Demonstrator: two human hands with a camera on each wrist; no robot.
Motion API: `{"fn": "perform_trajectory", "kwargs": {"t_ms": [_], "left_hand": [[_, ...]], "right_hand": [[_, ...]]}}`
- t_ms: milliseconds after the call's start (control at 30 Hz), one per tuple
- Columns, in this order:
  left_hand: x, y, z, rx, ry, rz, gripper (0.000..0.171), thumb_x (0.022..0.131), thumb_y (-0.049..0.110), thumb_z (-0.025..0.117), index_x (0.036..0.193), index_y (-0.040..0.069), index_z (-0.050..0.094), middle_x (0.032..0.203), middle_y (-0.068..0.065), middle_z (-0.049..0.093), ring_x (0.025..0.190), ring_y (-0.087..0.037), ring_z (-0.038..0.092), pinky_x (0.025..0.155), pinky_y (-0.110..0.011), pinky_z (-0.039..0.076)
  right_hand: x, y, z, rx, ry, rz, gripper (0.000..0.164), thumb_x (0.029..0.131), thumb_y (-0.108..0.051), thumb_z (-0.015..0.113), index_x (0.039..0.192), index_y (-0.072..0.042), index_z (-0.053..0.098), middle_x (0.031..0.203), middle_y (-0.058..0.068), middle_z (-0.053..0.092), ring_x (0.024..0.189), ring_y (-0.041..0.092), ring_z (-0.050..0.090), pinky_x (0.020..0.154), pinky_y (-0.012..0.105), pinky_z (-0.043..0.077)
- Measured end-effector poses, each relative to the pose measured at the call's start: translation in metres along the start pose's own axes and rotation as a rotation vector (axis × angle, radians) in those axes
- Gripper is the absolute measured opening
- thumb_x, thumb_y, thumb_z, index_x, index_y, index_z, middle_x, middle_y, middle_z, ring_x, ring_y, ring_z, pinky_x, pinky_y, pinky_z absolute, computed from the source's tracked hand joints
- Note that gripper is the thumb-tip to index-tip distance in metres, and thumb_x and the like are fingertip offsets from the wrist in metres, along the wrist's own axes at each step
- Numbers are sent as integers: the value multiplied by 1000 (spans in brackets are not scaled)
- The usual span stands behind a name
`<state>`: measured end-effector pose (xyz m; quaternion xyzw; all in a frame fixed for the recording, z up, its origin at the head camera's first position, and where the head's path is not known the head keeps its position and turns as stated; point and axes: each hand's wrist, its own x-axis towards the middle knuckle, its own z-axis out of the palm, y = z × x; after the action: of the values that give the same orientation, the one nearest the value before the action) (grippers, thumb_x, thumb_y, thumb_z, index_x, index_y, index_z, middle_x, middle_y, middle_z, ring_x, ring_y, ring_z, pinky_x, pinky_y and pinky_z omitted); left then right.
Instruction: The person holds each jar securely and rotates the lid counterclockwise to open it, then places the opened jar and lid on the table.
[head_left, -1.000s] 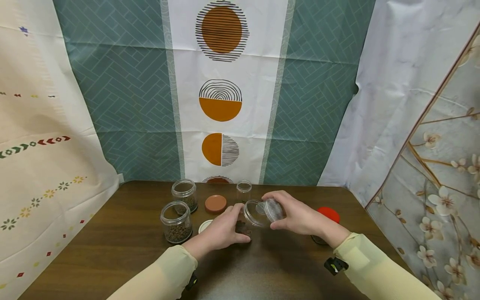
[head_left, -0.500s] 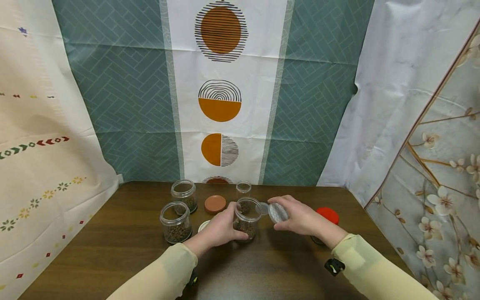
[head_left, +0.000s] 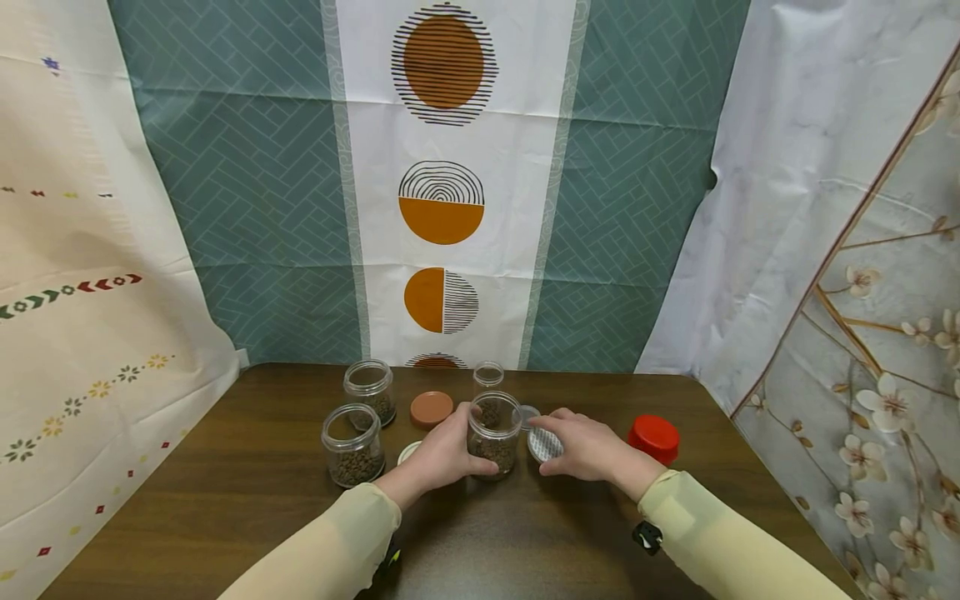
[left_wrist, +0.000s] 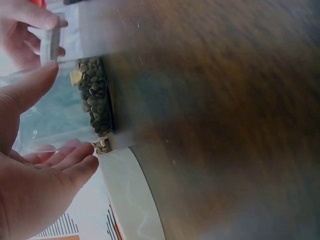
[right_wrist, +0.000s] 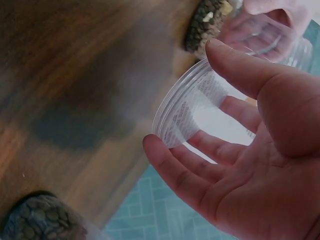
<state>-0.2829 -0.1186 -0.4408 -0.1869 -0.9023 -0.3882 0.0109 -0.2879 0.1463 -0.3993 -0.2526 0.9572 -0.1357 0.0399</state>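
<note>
My left hand [head_left: 450,454] grips a clear open jar [head_left: 497,454] from its left side, thumb in front. Brown pellets fill the lower part of this jar, and in the left wrist view a yellowish piece [left_wrist: 76,77] shows among them. Just to the right, my right hand [head_left: 588,446] holds a clear round lid [head_left: 544,446] with a silvery, patterned face. Thumb and fingertips are at the lid's rim [right_wrist: 172,95] in the right wrist view. The lid is tilted, low over the table, beside the jar.
Two open jars of pellets, one farther back [head_left: 367,383] and one nearer [head_left: 352,458], stand at the left. A terracotta lid [head_left: 431,409], a partly hidden cream lid [head_left: 407,452], a small clear jar [head_left: 487,375] and a small clear disc [head_left: 529,412] lie around. A red-lidded jar [head_left: 654,435] stands right.
The jar in my left hand, tipped toward the right hand at first, now stands upright. My right hand has drawn away from its mouth and lowered the clear lid toward the table.
</note>
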Motion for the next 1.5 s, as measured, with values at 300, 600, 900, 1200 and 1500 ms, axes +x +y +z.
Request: {"fn": "perform_trajectory", "kwargs": {"t_ms": [300, 600, 900, 1200, 1500], "left_hand": [[-1, 2, 0, -15, 7, -12, 89, 83, 22, 101, 148, -6, 47, 132, -18, 67, 118, -34, 68, 100, -55, 54], [-1, 2, 0, -16, 12, -20, 87, 84, 20, 100, 148, -6, 48, 134, -19, 67, 120, -36, 67, 102, -56, 54], [-5, 0, 1, -42, 13, -28, 93, 85, 19, 99, 155, -5, 43, 138, -20, 66, 123, -39, 67, 103, -58, 53], [-8, -1, -2, -111, 42, -6, 107, 84, 18, 100, 167, 0, 33, 158, -25, 54, 142, -43, 57, 116, -63, 44], [-13, 4, -7, -21, 65, -63, 122, 88, 33, 97, 174, -2, 18, 174, -28, 31, 157, -44, 40, 124, -61, 37]], "right_hand": [[6, 0, 12, -35, -20, 4, 70, 87, -27, 96, 151, -19, 67, 136, 14, 67, 124, 38, 65, 102, 62, 55], [10, 0, 20, -63, -26, -10, 72, 88, -31, 96, 152, -19, 66, 138, 15, 67, 124, 38, 66, 99, 62, 57], [10, -1, 27, -66, -59, 15, 72, 90, -33, 95, 154, -20, 65, 142, 16, 66, 127, 38, 64, 103, 63, 55], [8, 2, 31, -78, -38, -9, 71, 90, -37, 94, 152, -16, 66, 143, 15, 66, 127, 36, 64, 102, 60, 56], [-4, 5, 31, -81, 36, -61, 79, 95, -43, 89, 158, -7, 59, 160, 24, 55, 148, 45, 51, 115, 66, 46]]}}
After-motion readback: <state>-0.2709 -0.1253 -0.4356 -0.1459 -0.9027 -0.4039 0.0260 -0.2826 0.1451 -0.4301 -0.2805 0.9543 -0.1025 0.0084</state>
